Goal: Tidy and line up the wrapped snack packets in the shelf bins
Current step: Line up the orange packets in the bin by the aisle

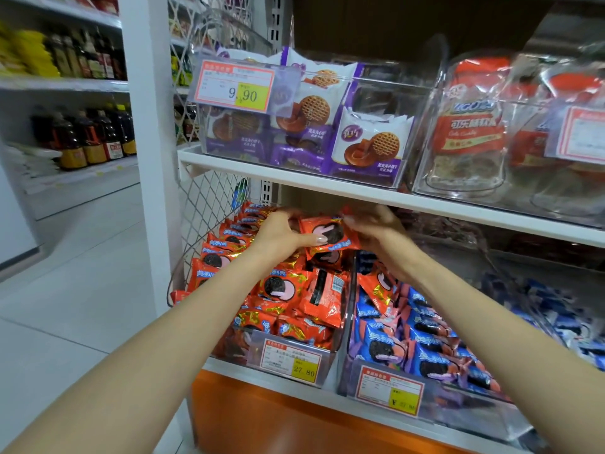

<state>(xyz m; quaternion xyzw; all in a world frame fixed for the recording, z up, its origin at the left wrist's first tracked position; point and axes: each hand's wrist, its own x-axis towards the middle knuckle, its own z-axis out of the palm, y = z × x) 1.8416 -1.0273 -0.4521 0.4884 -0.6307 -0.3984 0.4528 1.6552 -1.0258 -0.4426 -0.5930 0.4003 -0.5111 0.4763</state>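
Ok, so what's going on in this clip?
A person is tidying a shop shelf. The left hand and right hand hold one orange packet by its two ends, above the clear bin of orange packets on the lower shelf. The left row there stands lined up; the middle is jumbled. A stray orange packet sits among the blue packets next door.

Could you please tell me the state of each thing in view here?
Held orange packet, up over its bin.
Left hand, gripping its left end.
Right hand, gripping its right end.
Binned orange packets, left row lined, middle jumbled.
Blue packets, rough rows.
Purple packets, loosely piled.
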